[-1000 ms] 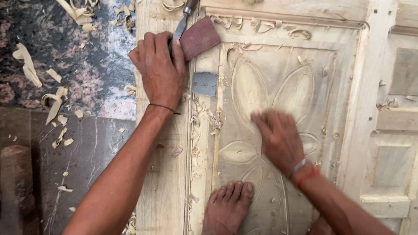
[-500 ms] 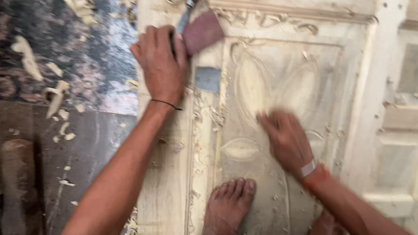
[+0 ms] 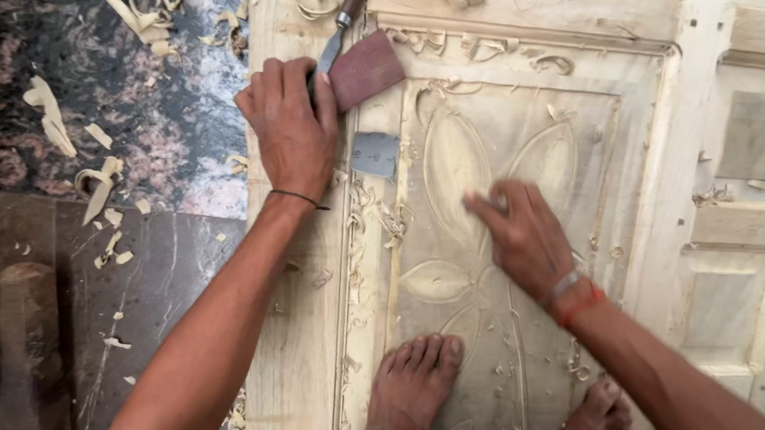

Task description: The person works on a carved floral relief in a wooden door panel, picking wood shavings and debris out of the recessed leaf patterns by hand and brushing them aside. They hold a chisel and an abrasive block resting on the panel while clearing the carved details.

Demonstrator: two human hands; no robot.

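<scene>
Head view, the only one I have. I see a pale wooden door panel [image 3: 526,185] lying flat on the floor, carved with a flower of long petals inside a raised frame.

The left hand [image 3: 289,127] rests palm-down on the panel's left border, fingers pressed together and curled over the steel end of a chisel [image 3: 342,22], whose wooden handle runs up and out of the frame. Just beside those fingers, touching the chisel blade, lies a reddish-brown sheet of sandpaper [image 3: 367,66]. Below it, a small grey metal scraper [image 3: 376,154] lies flat on the border, apart from the hand.

The right hand [image 3: 525,236] lies on the carved field near the flower's centre, fingers extended and close together against the wood. It is blurred, and I cannot tell whether anything is pinched beneath the fingertips.

Two bare feet stand on the lower panel, the left foot [image 3: 414,381] on a lower petal.

Progress, as I judge it: petal outlines and the frame moulding are already cut, so the roughing looks done. Curled wood shavings [image 3: 135,16] litter the dark stone floor [image 3: 48,132] and small chips cling along the carved grooves, so cleaning and smoothing of the relief appear unfinished. The neighbouring panels to the right are plain.
</scene>
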